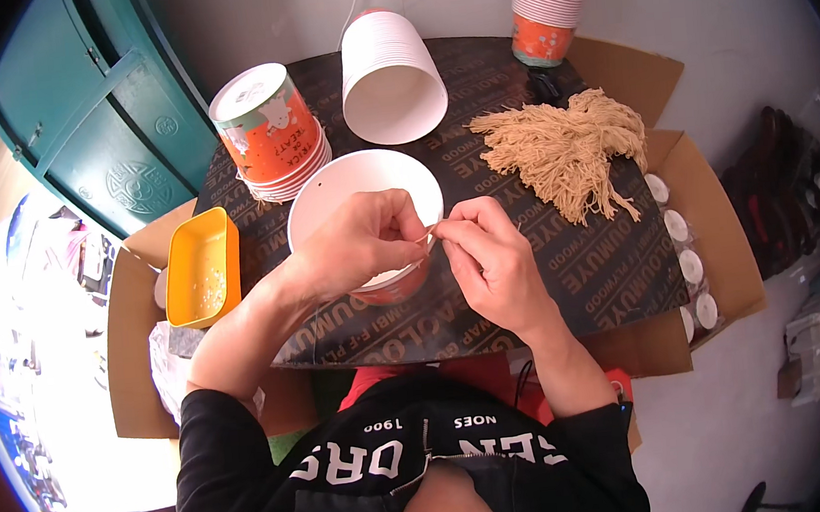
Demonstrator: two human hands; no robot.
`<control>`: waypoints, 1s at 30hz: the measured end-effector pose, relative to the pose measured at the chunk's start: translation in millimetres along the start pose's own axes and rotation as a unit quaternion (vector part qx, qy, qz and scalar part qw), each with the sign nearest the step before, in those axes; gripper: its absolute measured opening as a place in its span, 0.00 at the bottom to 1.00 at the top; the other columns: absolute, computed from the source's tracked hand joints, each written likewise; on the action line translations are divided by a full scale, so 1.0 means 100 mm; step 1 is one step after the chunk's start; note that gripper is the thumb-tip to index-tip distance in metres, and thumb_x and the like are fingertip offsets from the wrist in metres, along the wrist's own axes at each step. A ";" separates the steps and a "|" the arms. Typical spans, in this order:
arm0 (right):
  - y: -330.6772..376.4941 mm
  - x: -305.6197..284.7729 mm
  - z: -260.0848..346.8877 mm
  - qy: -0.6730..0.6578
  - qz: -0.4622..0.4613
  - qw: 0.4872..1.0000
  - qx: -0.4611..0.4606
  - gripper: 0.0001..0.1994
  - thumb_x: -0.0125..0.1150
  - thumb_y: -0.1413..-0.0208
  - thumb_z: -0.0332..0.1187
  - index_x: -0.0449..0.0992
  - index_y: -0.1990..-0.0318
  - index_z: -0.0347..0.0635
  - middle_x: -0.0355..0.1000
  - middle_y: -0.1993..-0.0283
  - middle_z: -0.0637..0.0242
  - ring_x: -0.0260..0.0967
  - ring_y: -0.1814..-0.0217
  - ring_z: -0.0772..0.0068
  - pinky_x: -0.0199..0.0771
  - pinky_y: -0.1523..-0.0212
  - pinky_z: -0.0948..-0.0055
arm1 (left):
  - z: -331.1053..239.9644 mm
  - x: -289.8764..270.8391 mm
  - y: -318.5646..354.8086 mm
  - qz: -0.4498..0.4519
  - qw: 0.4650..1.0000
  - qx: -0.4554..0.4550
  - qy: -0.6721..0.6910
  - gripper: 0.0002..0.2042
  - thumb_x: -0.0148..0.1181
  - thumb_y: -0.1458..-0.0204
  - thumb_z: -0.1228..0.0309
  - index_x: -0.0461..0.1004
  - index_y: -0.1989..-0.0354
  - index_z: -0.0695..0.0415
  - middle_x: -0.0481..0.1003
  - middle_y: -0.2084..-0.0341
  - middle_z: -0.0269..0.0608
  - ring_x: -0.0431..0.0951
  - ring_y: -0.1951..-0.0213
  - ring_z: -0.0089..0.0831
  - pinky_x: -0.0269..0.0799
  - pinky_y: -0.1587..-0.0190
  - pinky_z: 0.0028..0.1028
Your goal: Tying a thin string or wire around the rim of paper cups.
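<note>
Both my hands meet over the near rim of a paper bucket (pixel 313 201), white inside and orange outside, its opening facing up. My left hand (pixel 370 240) is closed in a pinch, and my right hand (pixel 493 258) pinches close beside it. Between the fingertips shows a short bit of thin tan string (pixel 429 233); its ends are hidden by the fingers. A dark dot, perhaps a hole, marks the bucket's inner wall. To the right lies a bundle of tan strings (pixel 567 150) with frayed ends.
Upside-down orange buckets (pixel 268 132) are stacked at left. A white bucket stack (pixel 393 82) lies at the back; a tall stack (pixel 549 0) stands back right. A yellow tray (pixel 202 269) sits at the left edge. Cardboard boxes (pixel 720 229) flank the dark table (pixel 617 277).
</note>
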State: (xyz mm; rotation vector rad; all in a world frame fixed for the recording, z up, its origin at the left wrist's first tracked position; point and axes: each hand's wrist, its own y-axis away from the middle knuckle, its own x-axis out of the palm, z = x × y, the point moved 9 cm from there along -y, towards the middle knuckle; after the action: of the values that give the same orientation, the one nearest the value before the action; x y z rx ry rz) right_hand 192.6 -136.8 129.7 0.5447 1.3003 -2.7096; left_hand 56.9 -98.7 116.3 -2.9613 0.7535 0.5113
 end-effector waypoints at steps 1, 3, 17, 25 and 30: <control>0.00 0.01 0.00 0.010 0.005 1.000 0.000 0.09 0.61 0.49 0.16 0.77 0.59 0.32 0.69 0.62 0.58 0.73 0.68 0.60 0.74 0.67 0.66 | 0.02 0.00 0.00 0.000 1.000 -0.001 -0.001 0.04 0.63 0.51 0.78 0.74 0.70 0.62 0.75 0.76 0.34 0.73 0.72 0.19 0.69 0.68 0.21; -0.01 0.02 0.00 0.019 0.008 1.000 -0.001 0.09 0.62 0.49 0.17 0.77 0.59 0.32 0.69 0.63 0.58 0.73 0.68 0.59 0.74 0.68 0.66 | -0.11 -0.02 0.03 -0.024 0.993 0.084 -0.082 0.04 0.62 0.51 0.78 0.74 0.68 0.63 0.76 0.76 0.37 0.76 0.71 0.20 0.72 0.68 0.24; -0.06 0.08 -0.03 -0.029 0.025 0.999 0.006 0.10 0.56 0.45 0.17 0.74 0.55 0.30 0.70 0.63 0.56 0.74 0.63 0.56 0.74 0.63 0.64 | -0.41 0.08 0.26 -0.164 0.907 0.216 -0.321 0.05 0.61 0.52 0.81 0.73 0.67 0.63 0.76 0.71 0.46 0.80 0.69 0.41 0.75 0.67 0.32; -0.03 0.17 -0.15 -0.120 0.078 0.987 0.077 0.11 0.52 0.41 0.19 0.73 0.52 0.29 0.72 0.59 0.54 0.74 0.60 0.56 0.74 0.59 0.67 | -0.35 0.01 0.18 -0.131 0.949 0.206 -0.197 0.02 0.60 0.50 0.80 0.75 0.68 0.62 0.76 0.71 0.44 0.79 0.72 0.34 0.74 0.69 0.30; 0.07 0.29 -0.37 -0.233 0.077 0.953 0.179 0.07 0.55 0.40 0.21 0.73 0.55 0.31 0.73 0.63 0.62 0.72 0.63 0.73 0.72 0.62 0.74 | -0.33 0.00 0.19 -0.128 0.954 0.177 -0.204 0.01 0.60 0.49 0.81 0.74 0.69 0.63 0.75 0.72 0.41 0.79 0.73 0.29 0.73 0.71 0.28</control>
State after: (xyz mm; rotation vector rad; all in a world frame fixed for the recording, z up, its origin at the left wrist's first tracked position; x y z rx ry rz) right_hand 178.0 -110.4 92.7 0.0095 0.6304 -2.7142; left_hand 58.3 -119.0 148.4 -2.4525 0.3632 0.8310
